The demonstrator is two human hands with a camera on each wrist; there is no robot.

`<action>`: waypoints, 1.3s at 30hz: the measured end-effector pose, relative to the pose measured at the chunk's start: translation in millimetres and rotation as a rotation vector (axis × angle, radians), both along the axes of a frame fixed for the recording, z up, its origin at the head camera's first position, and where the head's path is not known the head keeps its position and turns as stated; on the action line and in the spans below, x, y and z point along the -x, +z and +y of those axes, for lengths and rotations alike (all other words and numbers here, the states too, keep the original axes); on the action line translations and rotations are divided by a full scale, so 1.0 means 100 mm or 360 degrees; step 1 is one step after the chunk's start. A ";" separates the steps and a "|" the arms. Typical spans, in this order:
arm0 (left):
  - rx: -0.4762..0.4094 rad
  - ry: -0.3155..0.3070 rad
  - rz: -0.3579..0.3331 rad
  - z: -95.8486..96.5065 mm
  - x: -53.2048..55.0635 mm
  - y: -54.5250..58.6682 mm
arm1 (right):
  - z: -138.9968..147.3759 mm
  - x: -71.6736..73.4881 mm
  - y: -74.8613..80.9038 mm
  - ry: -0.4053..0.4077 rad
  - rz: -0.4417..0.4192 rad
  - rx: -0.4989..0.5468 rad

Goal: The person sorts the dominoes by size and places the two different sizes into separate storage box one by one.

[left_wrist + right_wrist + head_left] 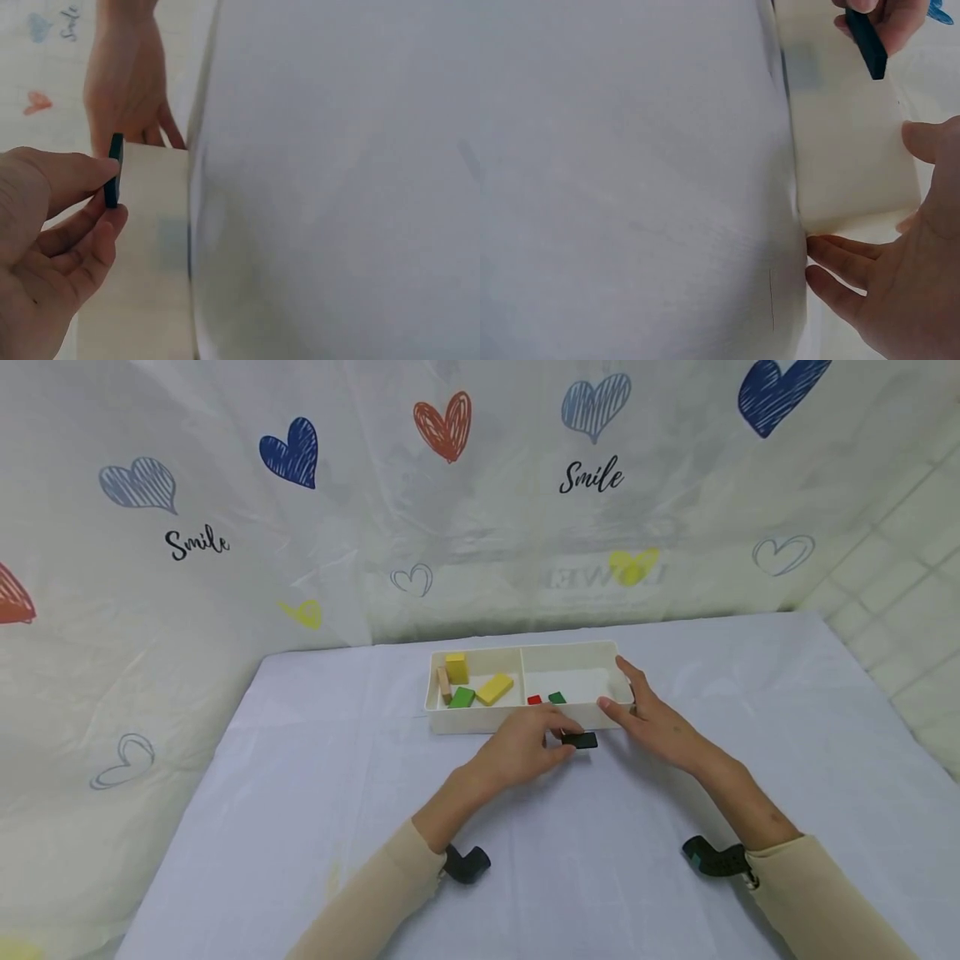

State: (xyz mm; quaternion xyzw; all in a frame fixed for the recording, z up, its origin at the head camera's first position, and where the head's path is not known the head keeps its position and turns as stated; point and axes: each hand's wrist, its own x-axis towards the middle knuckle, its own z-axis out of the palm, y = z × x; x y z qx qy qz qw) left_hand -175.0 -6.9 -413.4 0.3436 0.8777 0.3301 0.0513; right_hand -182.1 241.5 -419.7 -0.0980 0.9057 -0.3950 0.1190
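My left hand (528,747) pinches a flat, dark green block (580,741) between thumb and fingers, just in front of a white two-compartment box (480,721). In the left wrist view the block (115,171) stands edge-on, apart from the tabletop. My right hand (660,727) holds the box's right end, its thumb at the front rim and its fingers along the end wall. The right wrist view shows these fingertips low against the end. Inside the right compartment lie a small red block (534,700) and a green block (557,697), partly hidden by the front wall.
The left compartment contains two yellow blocks, one upright (456,668) and one lying flat (495,689), plus a green block (462,697) and a wood-coloured block (444,685). A white cloth (337,793) covers the table. Behind it hangs a heart-patterned sheet (495,527).
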 end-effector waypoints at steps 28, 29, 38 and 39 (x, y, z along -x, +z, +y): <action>-0.0149 0.0388 0.0146 -0.02 0.37 0.12 | -0.03 -0.06 -0.02 -0.0020 0.0028 0.0002; -0.0149 0.0392 0.0141 -0.02 0.38 0.12 | -0.02 -0.06 -0.02 -0.0020 0.0030 0.0002; -0.0082 0.0471 0.0162 0.00 0.43 0.09 | -0.01 -0.04 -0.01 -0.0010 0.0044 0.0001; -0.0082 0.0485 0.0168 -0.01 0.43 0.09 | -0.01 -0.04 -0.01 -0.0010 0.0046 0.0002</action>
